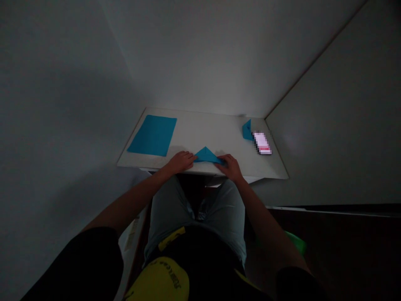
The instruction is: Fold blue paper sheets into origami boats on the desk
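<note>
A blue sheet of paper folded to a triangle (pixel 206 155) lies near the front edge of the white table, its peak pointing away from me. My left hand (pixel 182 161) pinches its left corner between thumb and fingers. At the opposite corner, my right hand (pixel 229 166) is closed on the paper too, the fingers bent over the edge. The lower edge of the folded paper runs between both hands, close to the table top.
Flat blue paper (pixel 153 135) lies on the left of the white table (pixel 206 125). At the right are a folded blue paper piece (pixel 247 130) and a phone (pixel 262 143) with a blurred, lit screen. Walls border the table behind and on both sides. Something green (pixel 295 242) is low at right.
</note>
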{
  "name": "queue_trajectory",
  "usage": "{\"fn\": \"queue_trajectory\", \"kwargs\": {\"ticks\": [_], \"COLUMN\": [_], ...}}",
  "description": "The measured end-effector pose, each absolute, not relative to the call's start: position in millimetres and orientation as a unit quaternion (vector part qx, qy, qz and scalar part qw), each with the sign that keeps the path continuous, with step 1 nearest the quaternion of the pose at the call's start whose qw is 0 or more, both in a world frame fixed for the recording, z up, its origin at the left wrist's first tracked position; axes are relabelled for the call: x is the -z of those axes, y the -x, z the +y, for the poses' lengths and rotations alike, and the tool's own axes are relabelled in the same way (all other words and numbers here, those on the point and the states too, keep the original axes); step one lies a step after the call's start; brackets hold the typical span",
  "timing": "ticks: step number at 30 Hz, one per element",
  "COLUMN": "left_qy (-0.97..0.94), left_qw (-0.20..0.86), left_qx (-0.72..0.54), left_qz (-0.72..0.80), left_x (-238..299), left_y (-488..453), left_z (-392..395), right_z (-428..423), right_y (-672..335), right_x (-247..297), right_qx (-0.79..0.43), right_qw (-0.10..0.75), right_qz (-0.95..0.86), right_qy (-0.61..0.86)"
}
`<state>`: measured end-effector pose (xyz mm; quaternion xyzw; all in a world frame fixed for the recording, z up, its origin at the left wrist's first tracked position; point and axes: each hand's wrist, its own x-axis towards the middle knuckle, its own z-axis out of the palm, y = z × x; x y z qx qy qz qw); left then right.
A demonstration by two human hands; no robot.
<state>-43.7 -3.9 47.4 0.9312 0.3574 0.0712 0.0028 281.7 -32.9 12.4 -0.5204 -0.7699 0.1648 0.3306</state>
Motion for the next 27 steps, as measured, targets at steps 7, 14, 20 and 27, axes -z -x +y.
{"fn": "queue_trajectory", "kwargs": {"ticks": [7,14,20,27], "left_qy": [-0.882,-0.823,-0.801,-0.681], "left_qw": [0.038,0.107,0.155,0.271], "left_qx": [-0.090,-0.175,-0.261,-0.383], "left_qz": [0.461,0.530,0.515,0.562], "left_x": [-47.1,-35.1,-25.3,-28.5], "left_y": [10.1,-6.3,-19.8,-17.5], "left_z": [-8.1,-11.9,-23.7,-23.2], "right_z": [-34.1,-19.7,-6.8,-4.9], "right_y": [-262.1,-244.3,-204.7,-201.7], "right_x": [-14.0,-5.7,-13.2,-28.8], "right_qx": [-0.187,-0.196,-0.317,-0.242], "right_qw": [0.349,0.496,0.531,0.503], "right_qz": [-0.726,-0.549,-0.485,-0.602], "right_qy": [0.562,0.644,0.618,0.571]}}
